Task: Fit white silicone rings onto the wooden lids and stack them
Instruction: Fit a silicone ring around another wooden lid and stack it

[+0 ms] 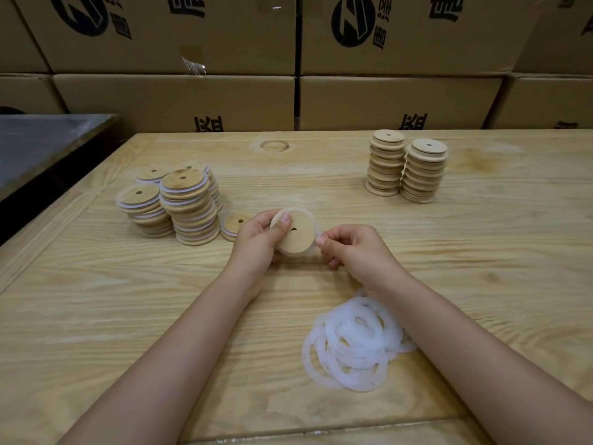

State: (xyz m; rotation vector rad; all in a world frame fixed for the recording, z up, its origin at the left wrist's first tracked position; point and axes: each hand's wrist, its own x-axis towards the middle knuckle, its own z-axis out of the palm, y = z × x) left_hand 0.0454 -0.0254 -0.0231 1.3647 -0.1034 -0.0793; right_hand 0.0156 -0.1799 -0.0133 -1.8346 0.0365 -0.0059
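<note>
A wall of cardboard boxes (288,59) printed with dark logos rises behind the far edge of the wooden table (96,316), which serves as the landmark here. Off the table's far left corner sits a dark grey surface (48,139).

On the table's far right stand two upright stacks of bare wooden lids (406,167), touching side by side. On its left half stand several leaning stacks of lids with white rings fitted (175,203), and just beside them, toward the table's middle, a short pile of fitted lids (232,224) partly hidden by the left hand. Near the table's front edge, right of centre, lies a loose heap of white silicone rings (353,342), overlapping one another.

Above the table's middle the person holds a single wooden lid (296,234), tilted toward the camera, with a white ring (309,215) showing around its far and right rim. The left hand (256,242) is clamped on the lid's left side, thumb pressed on its face and fingers behind. The right hand (356,248) has its fingers drawn together, pinching the ring at the lid's right edge.
</note>
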